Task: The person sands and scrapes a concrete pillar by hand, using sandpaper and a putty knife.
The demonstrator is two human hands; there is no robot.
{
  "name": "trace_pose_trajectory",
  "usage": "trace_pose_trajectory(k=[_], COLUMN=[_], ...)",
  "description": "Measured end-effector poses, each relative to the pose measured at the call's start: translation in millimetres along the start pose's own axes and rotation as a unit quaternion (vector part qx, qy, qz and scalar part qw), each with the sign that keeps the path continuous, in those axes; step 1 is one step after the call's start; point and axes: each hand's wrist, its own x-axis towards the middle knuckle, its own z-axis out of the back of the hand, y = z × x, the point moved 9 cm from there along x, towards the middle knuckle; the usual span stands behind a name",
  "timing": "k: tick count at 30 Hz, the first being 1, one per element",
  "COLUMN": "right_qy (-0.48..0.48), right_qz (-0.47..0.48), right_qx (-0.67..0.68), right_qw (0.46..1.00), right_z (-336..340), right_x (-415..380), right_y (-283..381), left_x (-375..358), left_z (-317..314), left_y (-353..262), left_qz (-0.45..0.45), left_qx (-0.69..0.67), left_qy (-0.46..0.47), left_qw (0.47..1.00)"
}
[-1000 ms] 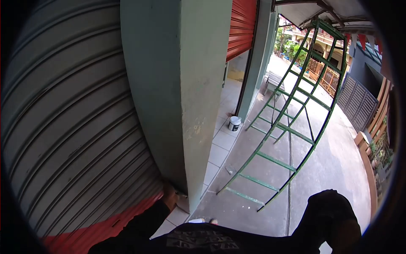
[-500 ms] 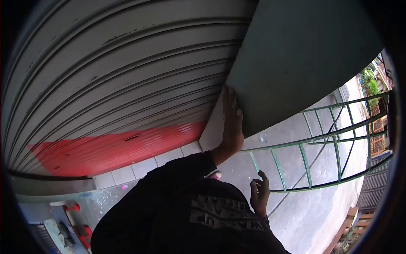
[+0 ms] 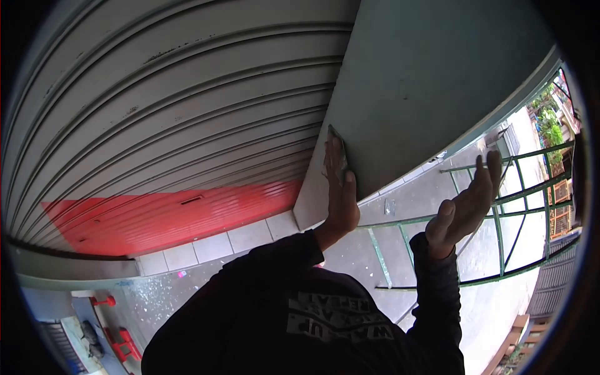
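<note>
My left hand [image 3: 342,209] is pressed against the grey-green wall panel [image 3: 425,81], close to its left edge. Under its straightened fingers is a thin, dark-edged grey sheet [image 3: 340,150], possibly sandpaper; the fingers partly hide it. To the right, my right hand [image 3: 462,209] is raised with the thumb apart and holds nothing. It is below the panel's right-hand edge, in front of a green metal frame [image 3: 499,240].
A ribbed metal shutter [image 3: 206,119] with a red painted band [image 3: 237,209] fills the left. Pale tiles [image 3: 212,247] run along its foot. Red items [image 3: 128,345] stand at lower left. The concrete floor [image 3: 369,262] carries white specks. Wooden planks [image 3: 509,344] lie at lower right.
My right hand has risen up and to the right, from near my chest to the panel's outer edge, its fingers straightening. My left hand stays on the panel, and the view has shifted slightly.
</note>
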Motion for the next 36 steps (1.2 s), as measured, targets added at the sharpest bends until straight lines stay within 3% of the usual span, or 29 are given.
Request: trace_pose_trajectory(k=[1,3,4,5,6,10,12,15,16,17,18,21,24,29,30,32,33,36], right_qy=[-0.021,-0.069,-0.027,0.014,-0.015,-0.059,-0.065,-0.072,-0.075,-0.078,-0.081,-0.082,-0.089,-0.122,-0.127,-0.13,-0.126,-0.119], right_qz=[0.037,0.081,0.091,0.103,0.097,0.065,0.048,0.029,0.021,0.011,0.001,-0.023,-0.007,0.094,0.116,0.127,0.118,0.094], right_qx=[-0.037,-0.07,-0.101,-0.13,-0.128,-0.133,-0.135,-0.128,-0.125,-0.122,-0.119,-0.103,-0.076,-0.001,0.003,-0.012,-0.033,-0.056], right_qw=[0.998,0.992,0.99,0.986,0.987,0.987,0.987,0.989,0.989,0.989,0.99,0.991,0.993,0.988,0.985,0.983,0.984,0.987], right_z=[-4,-26,-40,-55,-59,-60,-55,-51,-49,-47,-45,-44,-50,-58,-60,-60,-60,-60], right_x=[19,33,37,40,33,2,-6,-10,-12,-14,-16,-23,-14,14,18,19,17,15], right_y=[3,-9,-11,-14,-25,-51,-57,-64,-65,-68,-71,-80,-65,-41,-40,-34,-35,-35], left_x=[-6,-29,-61,-77,-94,-67,-37,-50,-64,-88,-105,-103,-77,-73,-82,-111,-121,-67], left_z=[-1,-3,-10,-12,-14,-9,1,-1,-1,-6,-18,-17,-10,-8,-11,-20,-24,-20], left_y=[22,131,208,226,244,123,36,97,159,220,240,238,144,148,176,244,277,183], left_qz=[0.002,0.142,0.278,0.319,0.359,0.18,0.049,0.043,0.196,0.343,0.476,0.453,0.256,0.185,0.287,0.473,0.46,0.37], left_qx=[0.007,-0.118,-0.246,-0.277,-0.307,-0.029,-0.046,-0.009,-0.155,-0.292,-0.412,-0.339,-0.13,-0.167,-0.255,-0.413,-0.407,-0.326], left_qy=[0.003,-0.009,-0.024,-0.031,-0.041,-0.032,-0.003,-0.009,-0.023,-0.034,-0.044,-0.08,0.012,-0.006,-0.018,-0.048,-0.028,-0.006], left_qw=[1.0,0.983,0.928,0.906,0.881,0.983,0.998,0.999,0.968,0.892,0.776,0.821,0.958,0.968,0.923,0.777,0.789,0.87])
